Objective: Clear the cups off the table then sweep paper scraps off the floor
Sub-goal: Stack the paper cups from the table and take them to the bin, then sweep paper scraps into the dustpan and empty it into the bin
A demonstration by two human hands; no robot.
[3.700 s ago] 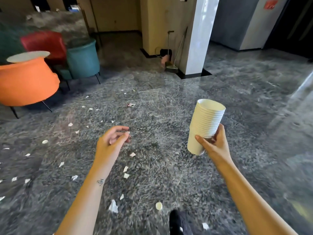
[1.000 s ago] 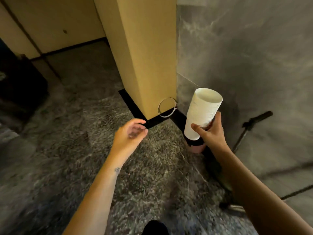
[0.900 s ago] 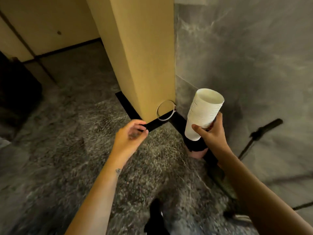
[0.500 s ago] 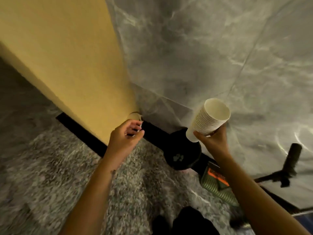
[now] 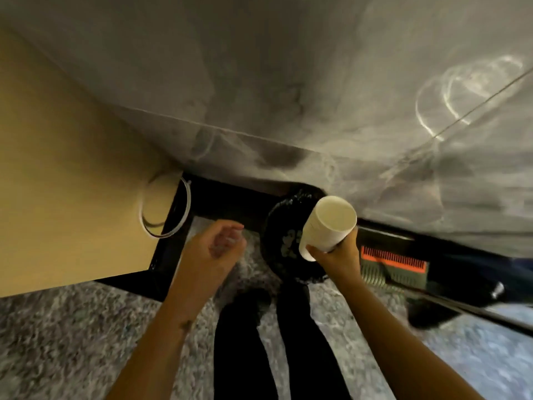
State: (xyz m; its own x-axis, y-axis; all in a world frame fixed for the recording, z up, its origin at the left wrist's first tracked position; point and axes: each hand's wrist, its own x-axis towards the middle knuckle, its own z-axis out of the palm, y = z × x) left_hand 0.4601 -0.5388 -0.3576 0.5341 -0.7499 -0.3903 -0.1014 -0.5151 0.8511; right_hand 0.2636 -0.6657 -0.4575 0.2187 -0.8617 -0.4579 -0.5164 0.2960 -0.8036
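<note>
right hand (image 5: 336, 256) gripping cup stack (image 5: 327, 226) above black bin (image 5: 284, 246), left hand (image 5: 212, 251) loosely curled, empty

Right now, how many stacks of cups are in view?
1: the stack of cups is gripped by the right hand, over the black bin. Others may be out of view.

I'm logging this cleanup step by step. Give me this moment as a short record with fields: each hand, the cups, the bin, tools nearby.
right hand: grips the stack of paper cups near its base
cups: tilted, held above the black-lined bin, not yet let go
left hand: loosely curled, holding nothing, beside the bin
bin: on the floor against the grey wall, something pale inside
tools nearby: dustpan with an orange comb, on the person's right of the bin
</note>
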